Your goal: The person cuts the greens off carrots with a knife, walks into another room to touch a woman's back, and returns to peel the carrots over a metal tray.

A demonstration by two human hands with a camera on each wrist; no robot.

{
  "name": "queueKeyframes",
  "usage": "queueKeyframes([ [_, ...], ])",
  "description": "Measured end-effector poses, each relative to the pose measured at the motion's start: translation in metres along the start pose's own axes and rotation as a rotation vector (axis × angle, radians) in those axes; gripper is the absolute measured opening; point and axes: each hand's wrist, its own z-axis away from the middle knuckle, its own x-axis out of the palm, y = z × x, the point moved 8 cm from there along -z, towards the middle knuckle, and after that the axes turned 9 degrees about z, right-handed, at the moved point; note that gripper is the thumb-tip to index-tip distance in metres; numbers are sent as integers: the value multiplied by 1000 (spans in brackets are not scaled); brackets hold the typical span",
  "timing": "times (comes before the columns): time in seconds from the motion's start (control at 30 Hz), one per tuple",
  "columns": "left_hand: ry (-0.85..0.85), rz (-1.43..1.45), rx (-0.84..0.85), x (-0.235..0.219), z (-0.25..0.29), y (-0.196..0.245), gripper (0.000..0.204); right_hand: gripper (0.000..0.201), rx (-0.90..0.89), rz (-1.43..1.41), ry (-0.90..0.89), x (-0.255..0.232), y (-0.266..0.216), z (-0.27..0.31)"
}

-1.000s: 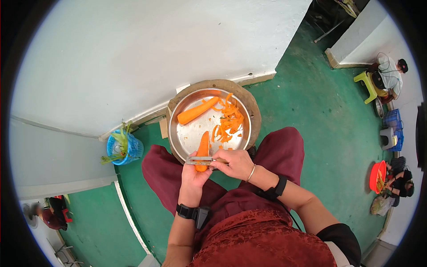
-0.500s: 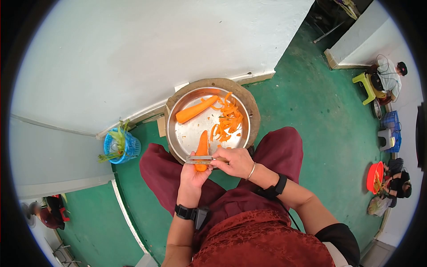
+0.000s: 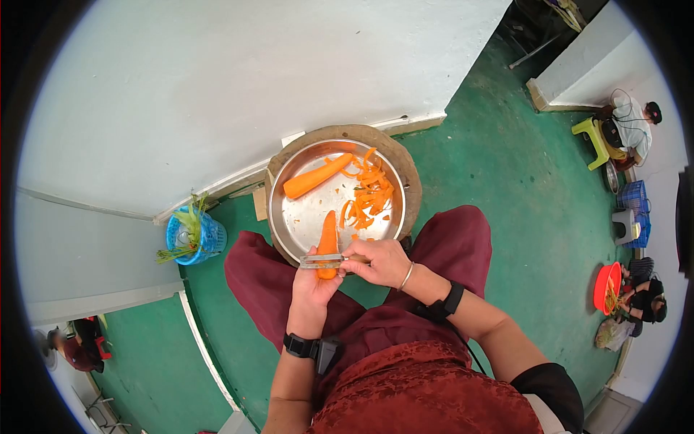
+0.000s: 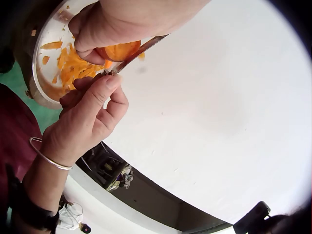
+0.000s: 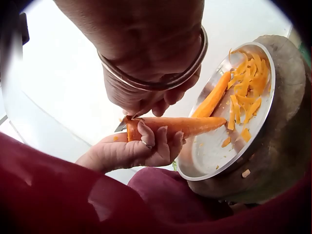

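My left hand (image 3: 312, 286) grips a carrot (image 3: 329, 233) near its thick end, the tip pointing away over the basin. In my right hand (image 3: 387, 262) is the handle of a metal peeler (image 3: 322, 261), its blade lying across the carrot's thick end. The right wrist view shows the left fingers (image 5: 163, 146) curled around the carrot (image 5: 190, 126). Beyond them, a second carrot (image 3: 316, 178) lies in the steel basin (image 3: 273, 210), beside a heap of orange peelings (image 3: 373, 192). In the left wrist view my right thumb and fingers pinch the peeler (image 4: 141, 51).
The basin stands on a round wooden block (image 3: 413, 181) against a white wall (image 3: 275, 65). A blue basket (image 3: 210, 239) with green stalks is on the floor at left. People sit at the far right, near a yellow-green stool (image 3: 593, 137) and a red basin (image 3: 601, 289).
Both hands, the carrot and the peeler keep nearly the same position, with the peeler still across the carrot's thick end. The head view has shifted slightly.
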Motion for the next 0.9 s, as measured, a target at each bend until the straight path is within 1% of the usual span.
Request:
queueKeyframes([
  [0.1, 10, 15, -16, -2, -3, 1, 33, 24, -3, -51, -7, 1, 2, -2],
  [0.17, -7, 41, -32, -10, -9, 3, 35, 24, -2, 59, -4, 0, 7, -6],
  [0.2, 16, 26, -37, -12, -8, 3, 34, 24, -1, 114, -2, 0, 11, -7],
  [0.3, 69, -13, -56, -9, 1, 3, 32, 24, 231, 229, -52, 3, 66, -10],
  [0.33, 80, -18, -62, -6, 5, 1, 31, 23, 273, 197, -34, 2, 76, -10],
  [0.37, 95, -21, -70, -6, 7, -1, 30, 23, 276, 193, -36, 4, 80, -9],
  [0.47, 101, -4, -41, -13, 4, 1, 32, 23, 294, 184, -43, -11, 58, -6],
  [0.57, 107, -31, -56, -4, 8, -2, 29, 24, 134, 60, 37, -7, 29, 0],
  [0.6, 78, -39, -35, -2, 8, -1, 29, 22, 131, 53, -4, -10, 17, 1],
  [0.67, 19, -56, 1, 2, 8, -1, 29, 21, 98, -41, -11, -6, 7, 4],
  [0.73, 24, -53, -18, 5, 9, -3, 29, 19, 86, -162, -26, -11, -8, 4],
  [0.83, -2, -50, -31, 12, 14, -6, 30, 20, 113, -91, -31, -9, -2, 5],
  [0.9, -46, -56, -36, 13, 16, -5, 30, 20, 96, -78, -28, -10, -2, 4],
])
